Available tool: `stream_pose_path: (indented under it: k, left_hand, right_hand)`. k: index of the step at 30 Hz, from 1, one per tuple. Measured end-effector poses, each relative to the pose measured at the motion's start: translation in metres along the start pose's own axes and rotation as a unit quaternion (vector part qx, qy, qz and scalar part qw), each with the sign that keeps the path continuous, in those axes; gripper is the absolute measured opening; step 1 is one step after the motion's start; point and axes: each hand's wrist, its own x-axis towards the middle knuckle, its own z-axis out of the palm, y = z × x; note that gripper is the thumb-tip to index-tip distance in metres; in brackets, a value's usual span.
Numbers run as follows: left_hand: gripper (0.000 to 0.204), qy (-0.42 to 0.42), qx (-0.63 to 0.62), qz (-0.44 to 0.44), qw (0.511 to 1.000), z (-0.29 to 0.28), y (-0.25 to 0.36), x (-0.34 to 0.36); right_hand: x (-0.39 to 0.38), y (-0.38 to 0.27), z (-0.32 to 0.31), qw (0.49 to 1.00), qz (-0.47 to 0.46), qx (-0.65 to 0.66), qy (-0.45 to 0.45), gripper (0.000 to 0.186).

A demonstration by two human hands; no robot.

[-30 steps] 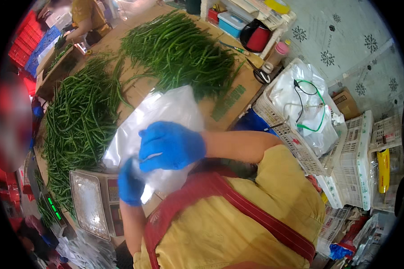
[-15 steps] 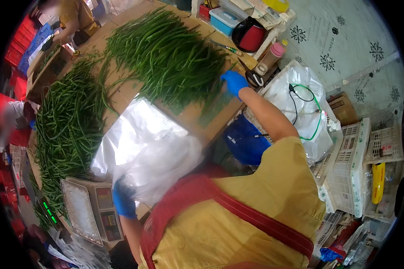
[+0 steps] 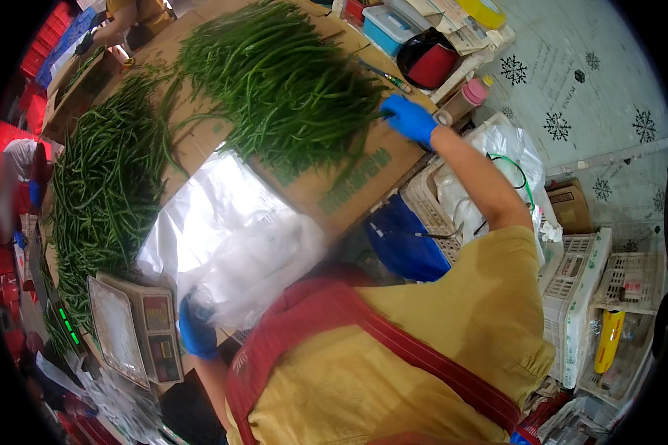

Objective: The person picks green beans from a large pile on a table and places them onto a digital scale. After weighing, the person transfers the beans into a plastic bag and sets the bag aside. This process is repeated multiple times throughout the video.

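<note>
My left hand (image 3: 197, 330), in a blue glove, is closed on a thin, crumpled clear plastic bag (image 3: 263, 256) that lies over a stack of flat, glossy bags (image 3: 189, 208). My right hand (image 3: 410, 120), also gloved in blue, is stretched to the far right edge of a pile of long green beans (image 3: 274, 81), its fingers curled at the bean ends; what they hold is hidden. A second bean pile (image 3: 104, 185) lies on the left, above a scale (image 3: 119, 330). Both piles rest on the cardboard-covered table (image 3: 360, 178).
A shelf at the back right holds a blue box (image 3: 386, 30), a red-and-black container (image 3: 430, 63) and a pink-lidded bottle (image 3: 464, 100). To the right are a blue bin (image 3: 404, 248), bagged goods (image 3: 490, 148) and stacked crates (image 3: 571, 311). A co-worker (image 3: 130, 22) stands across the table.
My hands separated: the right swung away from the bag to the far-right bean pile and edged further along; the left stayed with the bag and moved slightly toward the lower left.
</note>
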Motion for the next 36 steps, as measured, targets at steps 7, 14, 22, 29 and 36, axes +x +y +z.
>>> stream_pose_path:
  k: [7,14,22,29,36]
  left_hand:
    - [0.039,-0.031,-0.048,-0.072,0.996,0.036,0.031,0.000]
    - [0.038,-0.056,0.136,0.071,0.987,0.009,0.001,-0.009]
    - [0.038,0.001,-0.101,-0.091,0.991,0.022,0.006,0.000]
    - [0.039,-0.033,-0.036,-0.027,0.998,0.018,-0.009,-0.008]
    - [0.036,0.016,-0.056,-0.078,0.995,0.038,0.020,-0.020]
  right_hand:
    - [0.004,-0.114,0.103,0.993,0.062,0.098,-0.023,0.033]
    - [0.004,-0.105,0.013,0.983,-0.031,-0.031,-0.181,0.038]
    - [-0.008,-0.034,0.062,0.963,-0.075,-0.124,-0.227,0.051]
    - [0.017,-0.026,0.029,0.990,-0.060,-0.121,-0.039,0.053]
    - [0.029,-0.052,0.071,0.989,-0.040,-0.139,0.038,0.062]
